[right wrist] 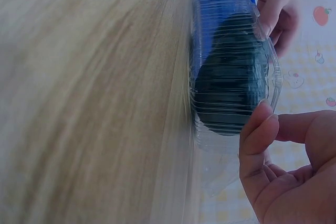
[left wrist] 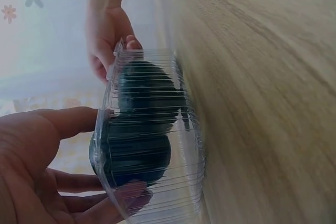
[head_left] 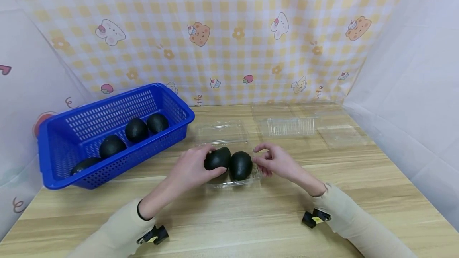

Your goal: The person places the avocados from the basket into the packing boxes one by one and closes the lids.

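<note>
In the head view my left hand (head_left: 193, 164) grips a dark avocado (head_left: 218, 158), thumb on its near side and fingers behind. The avocado is inside an open clear plastic clamshell box (head_left: 229, 184), next to a second dark avocado (head_left: 241, 166). My right hand (head_left: 276, 162) pinches the box's right rim between thumb and fingers. The right wrist view shows the fingertips (right wrist: 262, 116) at that rim, close to an avocado (right wrist: 233, 77) behind the ribbed wall. The box's hinged lid (head_left: 222, 132) lies back, away from me.
At the left stands a blue perforated basket (head_left: 118, 162) holding several dark avocados (head_left: 137, 129). More clear plastic boxes (head_left: 291, 126) lie at the back right, by the patterned curtain (head_left: 236, 59). Everything rests on a wood-grain table (head_left: 251, 218).
</note>
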The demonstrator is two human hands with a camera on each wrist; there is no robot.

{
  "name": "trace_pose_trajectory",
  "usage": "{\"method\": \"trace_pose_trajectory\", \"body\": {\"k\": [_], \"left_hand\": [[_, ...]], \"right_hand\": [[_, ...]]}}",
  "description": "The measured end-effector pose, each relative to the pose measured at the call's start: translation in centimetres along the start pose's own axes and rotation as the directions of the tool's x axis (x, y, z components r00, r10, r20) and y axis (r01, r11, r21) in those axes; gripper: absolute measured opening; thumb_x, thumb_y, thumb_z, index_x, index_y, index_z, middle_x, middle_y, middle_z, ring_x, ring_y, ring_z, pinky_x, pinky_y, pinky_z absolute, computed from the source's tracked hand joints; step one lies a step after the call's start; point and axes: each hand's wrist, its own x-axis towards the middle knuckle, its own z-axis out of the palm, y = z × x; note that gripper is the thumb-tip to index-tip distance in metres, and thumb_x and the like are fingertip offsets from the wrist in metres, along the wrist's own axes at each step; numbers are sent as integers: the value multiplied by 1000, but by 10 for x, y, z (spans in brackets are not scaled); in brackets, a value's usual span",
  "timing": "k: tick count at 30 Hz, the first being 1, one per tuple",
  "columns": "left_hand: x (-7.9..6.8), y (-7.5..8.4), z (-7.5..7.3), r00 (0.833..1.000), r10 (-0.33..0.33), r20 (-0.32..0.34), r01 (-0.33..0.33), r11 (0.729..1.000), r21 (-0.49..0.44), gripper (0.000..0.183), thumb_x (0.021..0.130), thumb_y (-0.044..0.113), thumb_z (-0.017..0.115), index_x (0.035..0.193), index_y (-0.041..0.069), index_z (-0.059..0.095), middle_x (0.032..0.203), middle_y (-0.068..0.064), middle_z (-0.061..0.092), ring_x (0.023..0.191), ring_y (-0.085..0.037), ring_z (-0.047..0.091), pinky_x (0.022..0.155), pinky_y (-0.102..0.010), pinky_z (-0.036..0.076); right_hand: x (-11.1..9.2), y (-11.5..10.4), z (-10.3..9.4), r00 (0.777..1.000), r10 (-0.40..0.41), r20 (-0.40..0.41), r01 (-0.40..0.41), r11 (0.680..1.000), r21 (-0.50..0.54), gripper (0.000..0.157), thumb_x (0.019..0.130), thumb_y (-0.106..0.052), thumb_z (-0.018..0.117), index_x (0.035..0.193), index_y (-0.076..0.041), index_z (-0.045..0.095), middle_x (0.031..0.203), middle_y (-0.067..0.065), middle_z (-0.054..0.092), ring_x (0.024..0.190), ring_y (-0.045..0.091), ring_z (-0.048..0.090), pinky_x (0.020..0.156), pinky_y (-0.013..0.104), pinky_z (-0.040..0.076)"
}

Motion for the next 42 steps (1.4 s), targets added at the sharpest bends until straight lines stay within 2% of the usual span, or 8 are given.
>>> {"method": "trace_pose_trajectory", "body": {"k": [5, 10, 13, 24, 30, 36, 42], "left_hand": [[1, 0, 3, 1000, -23, 2, 23, 999, 36, 55, 82, 45, 83, 116, 4, 69, 104, -12, 72, 88, -25, 67, 70, -39, 53], [2, 0, 7, 999, -32, 26, 31, 998, 50, 48, 79, 46, 85, 100, 6, 70, 86, -5, 69, 70, -17, 59, 57, -31, 44], [3, -1, 8, 999, -31, 40, 30, 999, 41, 46, 78, 45, 86, 95, 7, 69, 80, -2, 66, 65, -16, 54, 55, -30, 41], [2, -5, 1, 995, 23, 95, -22, 1000, -14, 40, 79, 39, 87, 98, 8, 69, 81, -1, 66, 71, -14, 56, 61, -31, 46], [1, -5, -5, 990, 25, 138, -18, 998, -53, 37, 81, 36, 86, 98, 8, 69, 78, -1, 64, 68, -13, 56, 60, -30, 47], [0, -5, -8, 987, 15, 160, -5, 998, -58, 45, 82, 36, 85, 110, 4, 71, 87, -5, 70, 73, -14, 63, 62, -29, 51], [0, -6, -13, 984, -2, 180, 18, 996, -88, 47, 84, 37, 83, 111, 2, 72, 86, -6, 71, 72, -11, 65, 66, -31, 56]], "right_hand": [[0, -1, 0, 1000, 0, 2, 0, 1000, 6, 35, 100, -9, 62, 125, 12, 48, 66, 4, 63, 51, 15, 55, 47, 26, 47], [0, -1, -1, 1000, -4, 5, 4, 1000, -2, 36, 100, -9, 62, 125, 12, 48, 66, 5, 63, 51, 15, 55, 47, 27, 48], [0, -1, -1, 1000, -6, 8, 6, 1000, -6, 36, 100, -9, 62, 126, 13, 48, 66, 5, 63, 51, 15, 55, 47, 27, 48], [0, 0, -2, 1000, 3, 13, -3, 1000, 0, 37, 100, -10, 63, 125, 13, 48, 66, 5, 63, 51, 14, 55, 47, 25, 47], [-1, -1, -3, 1000, 12, 25, -13, 1000, 20, 37, 99, -10, 64, 125, 12, 48, 67, 6, 64, 51, 14, 56, 47, 25, 49], [-1, 0, -7, 998, 12, 56, -13, 1000, 27, 36, 99, -10, 65, 123, 11, 48, 69, 8, 65, 52, 16, 59, 49, 29, 51], [-2, -2, -9, 996, 21, 89, -25, 999, 47, 34, 98, -9, 65, 121, 9, 48, 70, 9, 66, 55, 18, 63, 52, 32, 55]]}}
